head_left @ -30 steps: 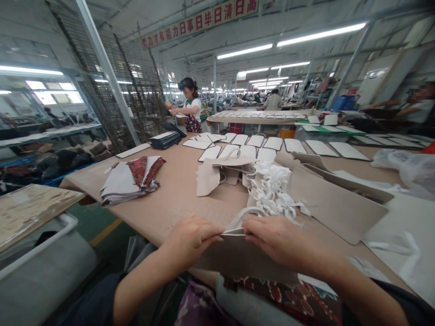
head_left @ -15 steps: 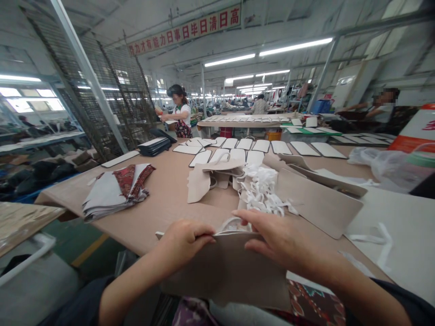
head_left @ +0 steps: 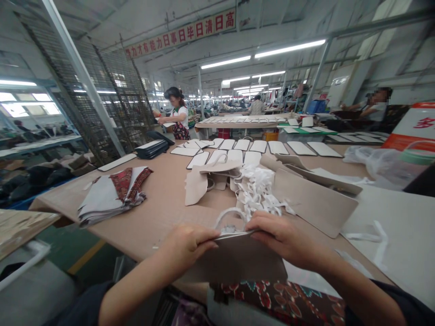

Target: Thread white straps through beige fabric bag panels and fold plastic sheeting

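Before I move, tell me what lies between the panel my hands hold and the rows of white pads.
In the head view, heaped white strips and loose beige pieces lie between the held panel and the white pads.

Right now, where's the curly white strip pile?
The white strip pile sits right of centre in the head view, on the table, just beyond the right hand.

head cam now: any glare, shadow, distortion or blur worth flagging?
Head view: tube light and windows wash out to white; head view: near side of taupe panel in shade, left hand and right hand fairly clear; head view: metal post slants, likely partly wide-angle distortion; head view: far background soft.
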`<action>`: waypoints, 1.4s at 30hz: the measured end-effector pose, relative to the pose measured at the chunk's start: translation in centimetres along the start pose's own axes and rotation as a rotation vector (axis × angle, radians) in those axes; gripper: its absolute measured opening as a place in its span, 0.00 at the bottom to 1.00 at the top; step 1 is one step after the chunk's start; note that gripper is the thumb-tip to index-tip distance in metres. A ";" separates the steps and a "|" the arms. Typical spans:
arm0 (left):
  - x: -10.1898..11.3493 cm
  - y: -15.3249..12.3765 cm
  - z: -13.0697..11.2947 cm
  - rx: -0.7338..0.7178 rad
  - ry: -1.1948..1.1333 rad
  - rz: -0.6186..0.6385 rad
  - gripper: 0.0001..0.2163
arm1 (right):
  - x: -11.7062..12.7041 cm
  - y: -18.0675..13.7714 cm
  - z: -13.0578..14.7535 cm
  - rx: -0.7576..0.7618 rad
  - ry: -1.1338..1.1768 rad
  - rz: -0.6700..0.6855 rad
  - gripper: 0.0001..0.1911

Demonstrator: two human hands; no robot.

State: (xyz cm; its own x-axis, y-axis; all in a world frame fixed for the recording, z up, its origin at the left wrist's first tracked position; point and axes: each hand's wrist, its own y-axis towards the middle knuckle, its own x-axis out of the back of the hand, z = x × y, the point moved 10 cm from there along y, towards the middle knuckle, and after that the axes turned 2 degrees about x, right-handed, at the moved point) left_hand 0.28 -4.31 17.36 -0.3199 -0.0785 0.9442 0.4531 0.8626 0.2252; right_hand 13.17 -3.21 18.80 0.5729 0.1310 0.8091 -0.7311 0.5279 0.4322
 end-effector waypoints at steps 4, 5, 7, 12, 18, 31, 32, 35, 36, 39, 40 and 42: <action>-0.5 0.3 -1.0 -0.039 -0.021 -0.008 0.10 | 0.8 0.3 -0.2 -0.039 0.036 0.002 0.09; -0.7 0.3 -1.2 -0.044 -0.028 0.003 0.09 | 0.9 0.4 -0.2 -0.047 0.046 0.002 0.09; -1.0 0.4 -1.4 -0.043 -0.045 0.042 0.08 | 1.0 0.4 -0.4 -0.054 0.049 0.002 0.10; -1.1 1.0 -0.9 0.045 -0.236 0.082 0.07 | 1.0 0.8 0.6 -0.033 0.040 0.040 0.12; -0.9 2.1 -2.2 -0.001 -0.428 0.082 0.07 | 1.1 1.4 2.4 0.051 0.103 0.072 0.11; -1.3 1.9 -2.6 -0.009 -0.326 0.083 0.08 | 1.4 1.3 1.3 0.027 0.112 -0.043 0.06; -1.6 1.8 -2.4 -0.012 -0.335 0.115 0.09 | 1.8 1.1 1.2 0.036 0.138 -0.074 0.07; -2.0 1.5 -1.4 0.013 -0.253 0.146 0.12 | 2.8 0.4 0.4 0.051 0.200 -0.159 0.07; -2.0 1.3 -1.1 0.021 -0.206 0.137 0.12 | 3.0 0.2 0.1 0.051 0.199 -0.164 0.07; -1.5 0.9 -1.3 -0.005 -0.065 0.076 0.11 | 3.1 -0.2 0.2 0.049 0.038 -0.158 0.08; -1.2 0.8 -1.7 -0.023 -0.018 0.047 0.11 | 3.2 -0.2 0.6 0.050 -0.082 -0.179 0.08; -0.7 0.8 -2.7 -0.054 0.074 -0.007 0.10 | 3.3 -0.1 2.1 0.073 -0.347 -0.234 0.11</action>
State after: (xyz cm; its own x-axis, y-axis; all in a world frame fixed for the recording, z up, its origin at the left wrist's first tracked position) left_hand 3.13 -4.93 17.52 -0.2620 -0.1231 0.9572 0.4958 0.8338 0.2429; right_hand 14.37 -4.62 22.25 0.5766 -0.2823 0.7667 -0.6276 0.4478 0.6369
